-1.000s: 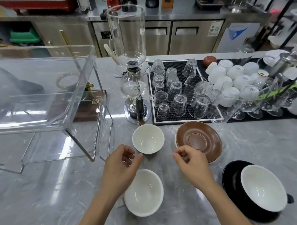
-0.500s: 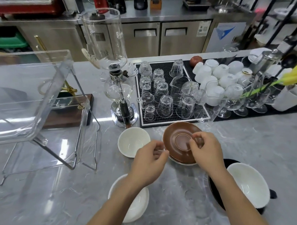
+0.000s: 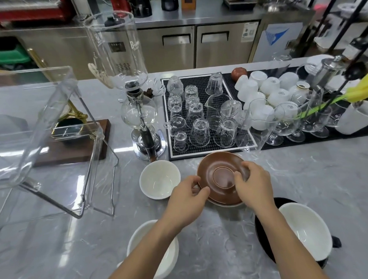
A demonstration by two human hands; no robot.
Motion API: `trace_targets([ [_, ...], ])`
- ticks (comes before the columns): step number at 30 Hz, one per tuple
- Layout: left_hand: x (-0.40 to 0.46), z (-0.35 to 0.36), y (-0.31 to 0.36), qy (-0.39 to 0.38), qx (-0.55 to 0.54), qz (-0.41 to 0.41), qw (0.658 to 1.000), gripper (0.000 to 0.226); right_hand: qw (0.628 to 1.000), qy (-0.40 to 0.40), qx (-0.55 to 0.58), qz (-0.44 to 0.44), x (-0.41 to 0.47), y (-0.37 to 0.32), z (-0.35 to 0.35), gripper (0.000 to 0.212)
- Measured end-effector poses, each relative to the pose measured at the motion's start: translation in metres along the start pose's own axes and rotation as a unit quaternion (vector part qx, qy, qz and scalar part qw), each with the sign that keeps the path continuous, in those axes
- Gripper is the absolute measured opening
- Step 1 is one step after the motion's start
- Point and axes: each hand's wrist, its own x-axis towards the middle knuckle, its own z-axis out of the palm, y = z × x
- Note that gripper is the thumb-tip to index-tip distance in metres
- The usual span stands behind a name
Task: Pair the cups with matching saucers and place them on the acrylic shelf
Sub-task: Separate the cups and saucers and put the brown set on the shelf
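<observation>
Head view showed your forearms rising from 6 o'clock over a grey marble counter (image 3: 305, 176). Nearest, a white cup (image 3: 162, 263) lay partly under your left forearm at 7 o'clock, and a white-lined cup (image 3: 305, 229) sat on a black saucer (image 3: 263, 241) at 4 o'clock; both looked empty. Bare counter stretched wide at 8 o'clock and again at 3 o'clock. Just beyond, your left hand (image 3: 187, 199) pinched the near-left rim of the brown saucer (image 3: 217, 169), while your right hand (image 3: 253, 185) curled its fingers over the right rim, so both gripped it. The saucer sat tilted, with a pale edge showing beneath it. An empty white cup (image 3: 159, 180) stood just beside it at 11 o'clock. At 9 o'clock the acrylic shelf (image 3: 32, 123) stood clear on thin wire legs, its near edge well apart from the cups. Farther off, at 12 o'clock, a siphon brewer (image 3: 140, 120) and a black mat (image 3: 200, 84) of upturned glasses closed the far edge.
</observation>
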Motion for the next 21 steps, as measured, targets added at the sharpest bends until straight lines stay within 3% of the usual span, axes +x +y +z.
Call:
trace_targets([
  [4, 0.001, -0.001, -0.002, 0.031, 0.001, 0.008, 0.999, 0.033, 0.999, 0.016, -0.038, -0.004, 0.000, -0.005, 0.000, 0.039],
  [7, -0.002, -0.005, 0.001, 0.085, -0.015, 0.060, 0.994, 0.022, 0.998, 0.044, -0.028, -0.033, -0.004, -0.018, 0.002, 0.030],
  [12, -0.005, -0.034, 0.005, 0.210, -0.006, 0.139, 0.968, 0.020, 0.991, -0.030, 0.094, -0.086, -0.013, -0.047, 0.019, 0.017],
  [16, 0.002, -0.067, -0.016, 0.285, 0.019, 0.055, 0.957, 0.026, 0.982, -0.096, 0.126, -0.104, -0.021, -0.067, 0.037, 0.015],
  [21, 0.009, -0.083, -0.030, 0.234, -0.106, -0.070, 0.964, 0.032, 0.962, -0.196, 0.179, -0.069, -0.024, -0.080, 0.057, 0.025],
])
